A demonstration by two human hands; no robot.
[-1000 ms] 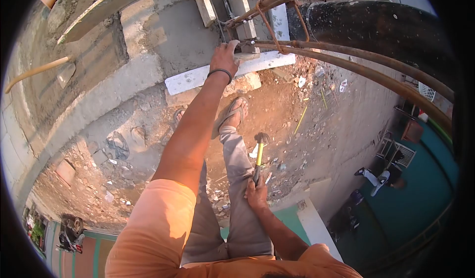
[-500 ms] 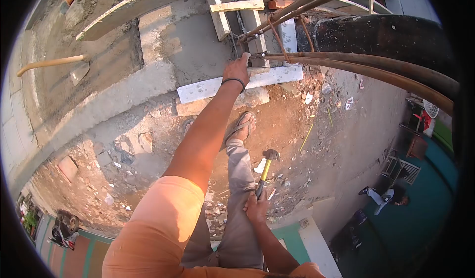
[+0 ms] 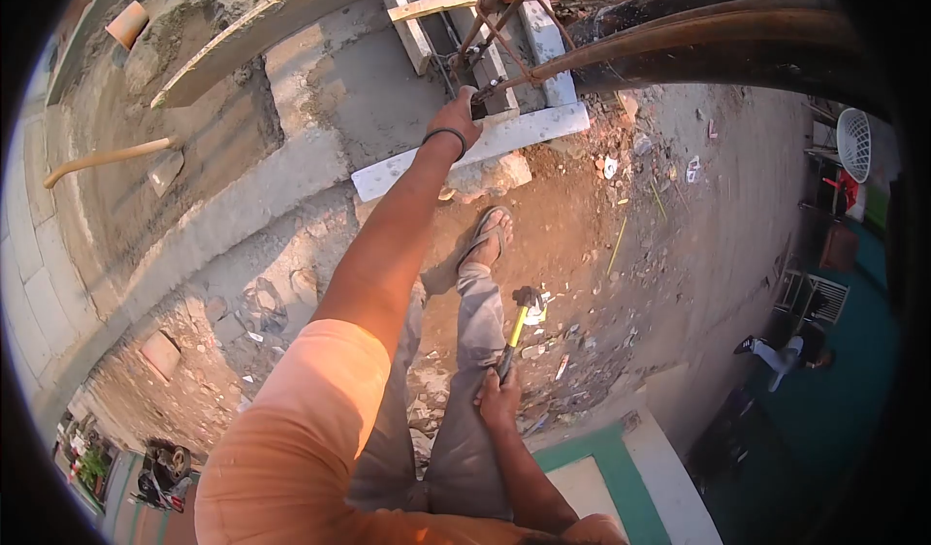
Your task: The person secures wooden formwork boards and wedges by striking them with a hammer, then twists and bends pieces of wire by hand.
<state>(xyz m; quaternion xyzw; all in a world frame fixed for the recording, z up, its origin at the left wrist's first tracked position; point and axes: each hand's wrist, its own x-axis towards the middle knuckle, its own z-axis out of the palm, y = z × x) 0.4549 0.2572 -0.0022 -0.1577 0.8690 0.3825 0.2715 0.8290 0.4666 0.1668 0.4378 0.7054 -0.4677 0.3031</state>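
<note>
My left hand (image 3: pixel 455 120) reaches forward to the lower end of the rusty rebar (image 3: pixel 572 57), its fingers closed at a dark metal piece; exactly what they grip is hidden. Beside it are wooden battens (image 3: pixel 496 68) over grey concrete (image 3: pixel 373 84), and a white speckled board (image 3: pixel 514 132) lies just below. Near my right knee, my right hand (image 3: pixel 498 400) is wrapped round the dark grip of a hammer (image 3: pixel 519 330) with a yellow shaft, its head pointing forward.
A thick black pipe (image 3: pixel 718 64) runs at upper right. A long-handled tool (image 3: pixel 112 158) lies at left, near a clay pot (image 3: pixel 127 25). Rubble and bricks (image 3: pixel 161 354) cover the ground. At far right a person (image 3: pixel 787 354) is by a chair (image 3: pixel 815 297).
The view has shifted, and the rebar now slants more steeply above my left hand. That hand stays at the rebar's lower end; my right hand still holds the hammer low.
</note>
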